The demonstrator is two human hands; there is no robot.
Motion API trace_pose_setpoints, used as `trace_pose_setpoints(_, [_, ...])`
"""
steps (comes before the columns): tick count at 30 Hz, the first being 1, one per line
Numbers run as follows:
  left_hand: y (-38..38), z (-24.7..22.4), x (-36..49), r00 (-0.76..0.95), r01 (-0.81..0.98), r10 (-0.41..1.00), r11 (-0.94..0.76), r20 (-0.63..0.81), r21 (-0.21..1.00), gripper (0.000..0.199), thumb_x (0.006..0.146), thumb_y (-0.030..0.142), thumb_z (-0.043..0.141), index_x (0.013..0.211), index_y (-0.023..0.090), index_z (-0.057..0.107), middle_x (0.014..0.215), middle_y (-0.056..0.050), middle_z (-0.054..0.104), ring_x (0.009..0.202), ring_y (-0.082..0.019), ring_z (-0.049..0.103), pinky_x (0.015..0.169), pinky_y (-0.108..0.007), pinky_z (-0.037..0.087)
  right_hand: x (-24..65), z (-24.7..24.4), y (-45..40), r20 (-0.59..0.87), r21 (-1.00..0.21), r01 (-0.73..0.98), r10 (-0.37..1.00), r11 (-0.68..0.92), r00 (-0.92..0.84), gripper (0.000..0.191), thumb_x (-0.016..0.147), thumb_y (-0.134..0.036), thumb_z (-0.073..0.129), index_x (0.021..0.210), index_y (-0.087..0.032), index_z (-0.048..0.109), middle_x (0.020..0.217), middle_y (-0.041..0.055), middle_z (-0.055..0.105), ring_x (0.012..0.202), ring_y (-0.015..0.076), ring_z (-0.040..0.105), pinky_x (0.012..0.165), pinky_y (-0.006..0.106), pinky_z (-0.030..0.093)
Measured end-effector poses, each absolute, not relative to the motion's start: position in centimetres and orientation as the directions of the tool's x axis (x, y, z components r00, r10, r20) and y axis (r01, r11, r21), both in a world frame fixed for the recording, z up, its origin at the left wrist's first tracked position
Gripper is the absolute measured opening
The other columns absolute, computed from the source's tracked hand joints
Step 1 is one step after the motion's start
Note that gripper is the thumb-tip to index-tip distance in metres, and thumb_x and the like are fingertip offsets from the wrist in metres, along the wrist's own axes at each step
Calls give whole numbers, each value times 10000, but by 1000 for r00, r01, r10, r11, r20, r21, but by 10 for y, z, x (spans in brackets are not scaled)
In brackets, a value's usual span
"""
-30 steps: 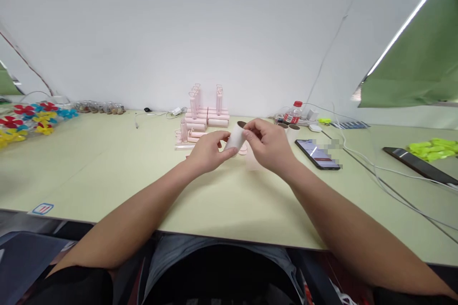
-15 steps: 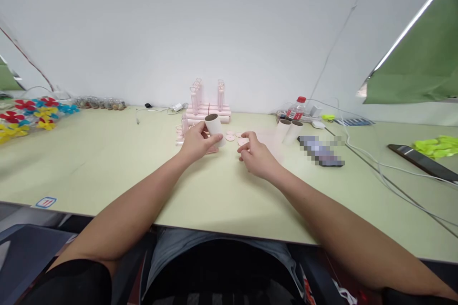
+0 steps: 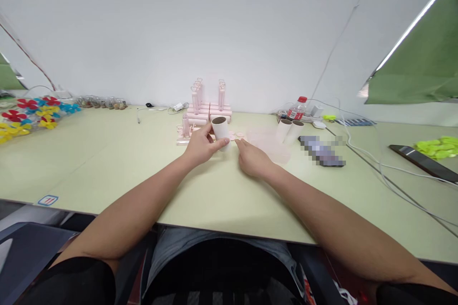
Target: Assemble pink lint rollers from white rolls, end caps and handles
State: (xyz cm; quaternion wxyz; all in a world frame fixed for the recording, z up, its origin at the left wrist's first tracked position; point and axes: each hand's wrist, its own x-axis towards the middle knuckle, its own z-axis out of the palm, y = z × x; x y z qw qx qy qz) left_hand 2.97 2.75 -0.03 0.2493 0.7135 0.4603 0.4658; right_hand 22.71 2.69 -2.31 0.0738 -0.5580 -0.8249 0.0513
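Observation:
A white cardboard tube [image 3: 220, 129], its brown inside showing at the top, is gripped between the thumb and fingers of my left hand [image 3: 202, 145]. It stands nearly upright, slightly tilted. Just right of it, my right hand [image 3: 253, 157] is closed, fingertips drawn together beside several round pink discs [image 3: 239, 135] on the table. Whatever those fingertips may hold is hidden. Behind my left hand lie small pink parts and a short clear pink tube [image 3: 185, 125]. A translucent pink sheet or bag [image 3: 272, 145] is spread right of my right hand.
Pink boxes [image 3: 198, 116] carrying upright clear tubes with heart-shaped tops stand by the wall. Two white tubes [image 3: 284, 129], a cola bottle [image 3: 298, 108], a blurred phone [image 3: 321, 151] and white cables [image 3: 379, 162] are at right. Colourful pinwheel-like pieces [image 3: 26, 116] lie far left.
My left hand has shifted slightly right with the tube. My right hand's spread fingers have drawn together near the discs, uncovering more of the pink sheet.

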Motion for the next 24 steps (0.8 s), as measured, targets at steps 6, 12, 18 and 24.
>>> trace_pose_setpoints(6, [27, 1, 29, 132, 445, 886, -454, 445, 772, 385, 732, 499, 717, 938, 186, 628, 833, -2, 637, 594, -104, 511, 551, -243, 417, 221, -20, 28, -1, -135, 915, 923, 381, -384, 519, 980, -210, 333, 1481, -76, 338, 1533, 251, 364, 1432, 363, 329, 1031, 495, 409])
trace_pose_setpoints(12, [26, 2, 28, 120, 450, 881, -459, 457, 766, 361, 736, 472, 721, 936, 181, 644, 821, -9, 631, 590, -106, 513, 538, -245, 412, 220, -24, 7, 0, -132, 858, 866, 496, -500, 371, 973, -233, 363, 1295, -131, 516, 1354, 212, 547, 1303, 334, 466, 950, 440, 452])
trace_pose_setpoints(18, [25, 3, 29, 107, 429, 888, -447, 448, 785, 367, 723, 470, 725, 927, 177, 637, 816, -13, 628, 597, -110, 513, 528, -249, 424, 220, -24, 2, 86, -160, 837, 852, 524, -517, 301, 956, -187, 378, 1194, -145, 557, 1154, 162, 641, 1047, 288, 606, 798, 371, 460])
trace_pose_setpoints(24, [25, 3, 31, 107, 374, 899, -431, 424, 821, 403, 708, 496, 723, 937, 176, 633, 846, -23, 638, 649, -128, 536, 558, -264, 455, 225, -22, 17, 70, -90, 875, 879, 476, -471, 246, 965, -190, 384, 1023, -182, 623, 1033, 138, 636, 1006, 292, 559, 748, 339, 421])
